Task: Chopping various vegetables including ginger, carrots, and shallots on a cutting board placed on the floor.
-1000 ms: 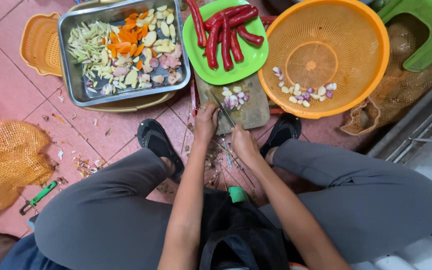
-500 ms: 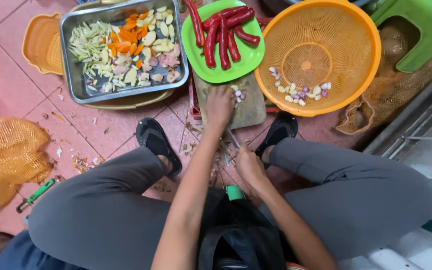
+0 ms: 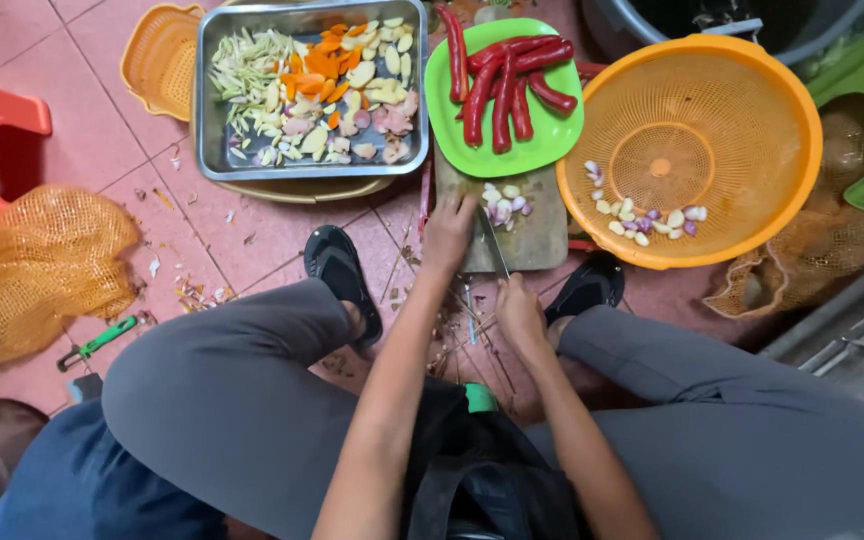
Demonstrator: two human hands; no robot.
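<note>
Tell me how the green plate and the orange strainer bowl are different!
The green plate is flat and solid; the orange strainer bowl is deep and full of little holes. The plate is smaller and carries long red chillies; the bowl is bigger and holds only a few peeled garlic and shallot pieces. Both are bright plastic, sitting on the floor beside the chopping board.

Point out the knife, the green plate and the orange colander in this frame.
knife (image 3: 493, 246): head view, middle of the blade over the board.
green plate (image 3: 552, 135): head view, bare right part beside the red chillies.
orange colander (image 3: 752, 70): head view, upper rim.
</note>
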